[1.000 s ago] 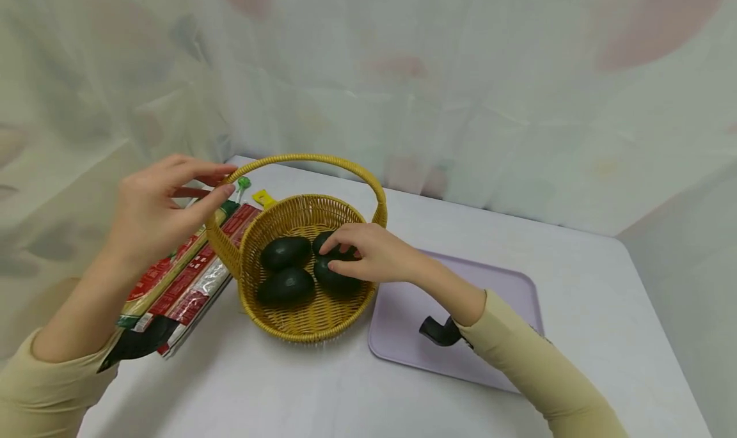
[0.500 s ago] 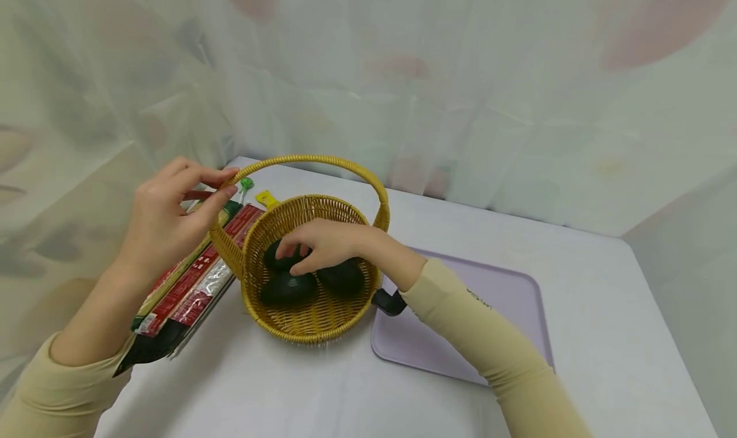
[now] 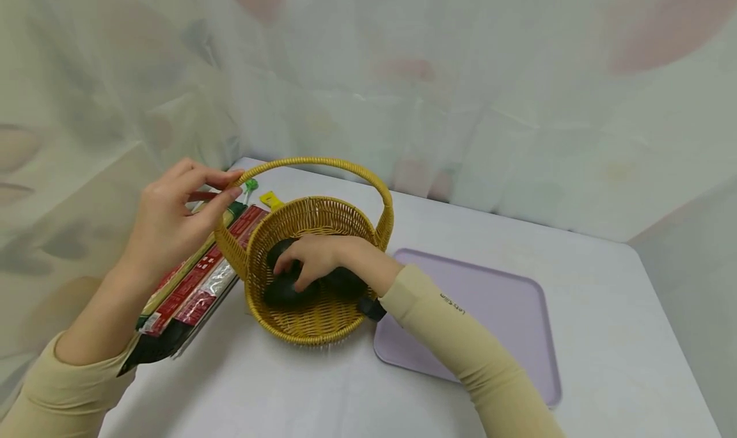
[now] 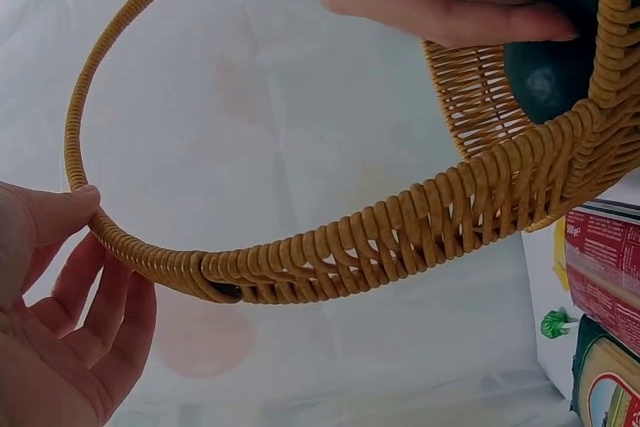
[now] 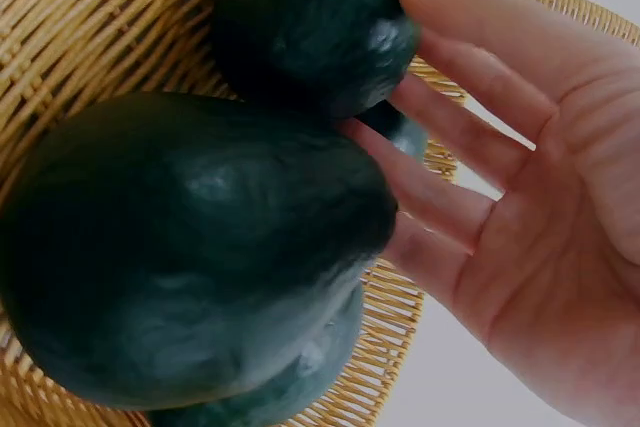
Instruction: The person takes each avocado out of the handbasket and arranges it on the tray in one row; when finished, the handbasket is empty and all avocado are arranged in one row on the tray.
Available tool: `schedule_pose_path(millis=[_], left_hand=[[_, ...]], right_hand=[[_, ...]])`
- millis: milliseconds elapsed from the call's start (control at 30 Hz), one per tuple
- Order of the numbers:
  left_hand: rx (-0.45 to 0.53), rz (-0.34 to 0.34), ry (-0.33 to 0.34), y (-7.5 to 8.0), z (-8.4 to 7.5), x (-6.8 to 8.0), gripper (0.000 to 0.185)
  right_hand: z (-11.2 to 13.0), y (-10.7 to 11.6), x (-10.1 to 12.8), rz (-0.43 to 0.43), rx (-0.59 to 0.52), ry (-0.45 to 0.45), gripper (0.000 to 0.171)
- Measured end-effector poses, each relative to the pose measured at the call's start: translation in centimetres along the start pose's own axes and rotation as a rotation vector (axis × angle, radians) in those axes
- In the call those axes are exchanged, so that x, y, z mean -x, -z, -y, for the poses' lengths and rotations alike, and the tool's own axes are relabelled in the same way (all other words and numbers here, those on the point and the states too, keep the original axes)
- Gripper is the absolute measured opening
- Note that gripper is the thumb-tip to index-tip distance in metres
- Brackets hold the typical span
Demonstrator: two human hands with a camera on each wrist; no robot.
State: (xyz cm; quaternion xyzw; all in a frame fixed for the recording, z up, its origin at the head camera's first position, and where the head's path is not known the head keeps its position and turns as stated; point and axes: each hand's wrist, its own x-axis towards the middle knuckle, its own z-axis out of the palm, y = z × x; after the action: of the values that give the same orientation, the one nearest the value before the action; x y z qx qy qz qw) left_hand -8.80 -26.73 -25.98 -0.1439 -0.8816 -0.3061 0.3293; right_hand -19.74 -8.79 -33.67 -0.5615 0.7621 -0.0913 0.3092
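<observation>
A yellow wicker basket with a tall arched handle holds several dark green avocados. My left hand pinches the handle's left side between thumb and fingertips, as the left wrist view shows closely. Inside the basket, my right hand lies over the left pair, its fingertips reaching between the rear avocado and the front avocado. In the right wrist view, extended fingers touch the ends of a large avocado and the upper avocado. Another avocado sits right, partly hidden by the wrist.
A lilac tray lies on the white table right of the basket, under the right forearm. Red and clear food packs lie at left beneath the left arm. A yellow item and a small green-topped item show behind.
My right hand has moved left across the basket, from the right-hand avocados to the left pair, and lowered onto them. My left hand stays at the handle.
</observation>
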Motion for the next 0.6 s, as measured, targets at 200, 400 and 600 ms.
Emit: schedule_pose_path(millis=[200,400,600], left_hand=[[0.007,-0.001,0.001,0.1,0.1,0.03,0.014],[0.006,0.002,0.009,0.13,0.19,0.07,0.013],[0.009,0.003,0.015,0.19,0.21,0.13,0.013]], right_hand=[[-0.27,-0.27,-0.18,0.031,-0.023,0.022,0.053],[-0.43,-0.46,-0.45,0.075,-0.063,0.049,0.054],[-0.56,-0.8,-0.75,0.112,-0.053,0.014,0.062]])
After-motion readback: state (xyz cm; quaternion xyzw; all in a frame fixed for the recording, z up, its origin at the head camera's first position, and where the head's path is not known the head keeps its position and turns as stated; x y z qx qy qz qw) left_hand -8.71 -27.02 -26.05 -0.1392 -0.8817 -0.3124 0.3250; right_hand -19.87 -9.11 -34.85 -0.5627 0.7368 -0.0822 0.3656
